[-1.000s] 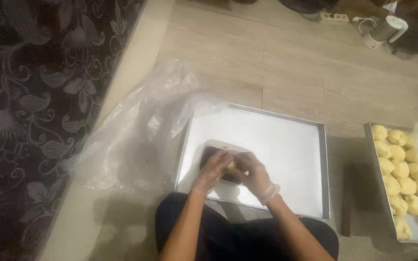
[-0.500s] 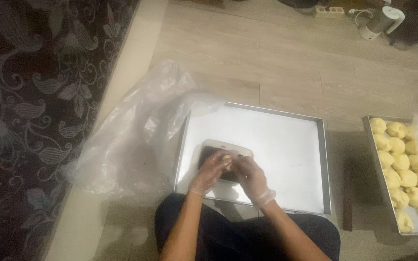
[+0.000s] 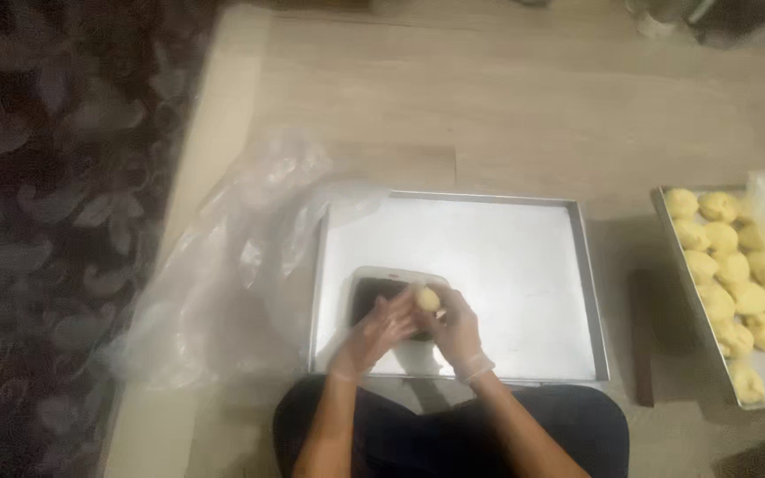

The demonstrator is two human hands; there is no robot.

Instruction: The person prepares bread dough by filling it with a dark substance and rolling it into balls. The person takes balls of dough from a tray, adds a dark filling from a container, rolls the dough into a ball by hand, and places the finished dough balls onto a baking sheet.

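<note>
- Dough ball (image 3: 427, 299), small, pale yellow, just below frame centre, pinched between both hands above a small scale (image 3: 382, 292) with a dark top and white rim.
- Left hand (image 3: 374, 335) cupped against the ball from the lower left, fingers closed on it; right hand (image 3: 458, 327), in a thin clear glove, closed on it from the right. Both hands touch the ball and each other.
- Scale sits on a large flat metal tray (image 3: 506, 265), centre of frame, near its lower-left part; hands cover part of the scale's dark top.
- Clear plastic sheet (image 3: 241, 265) crumpled left of the tray, overlapping its upper-left corner.
- Second metal tray (image 3: 737, 398) at right edge, well apart from the hands, filled with rows of yellow dough balls (image 3: 719, 265); more clear plastic over its right side.
- Dark narrow strip (image 3: 641, 336) on the floor between the two trays.
- Dark patterned rug (image 3: 55, 221) along the left of the frame; light wooden floor (image 3: 489, 106) in the upper part.
- Person's dark-clothed lap (image 3: 453, 434) at bottom centre.
- Ball looks roundish, no clear long axis; which way it points cannot be told.
</note>
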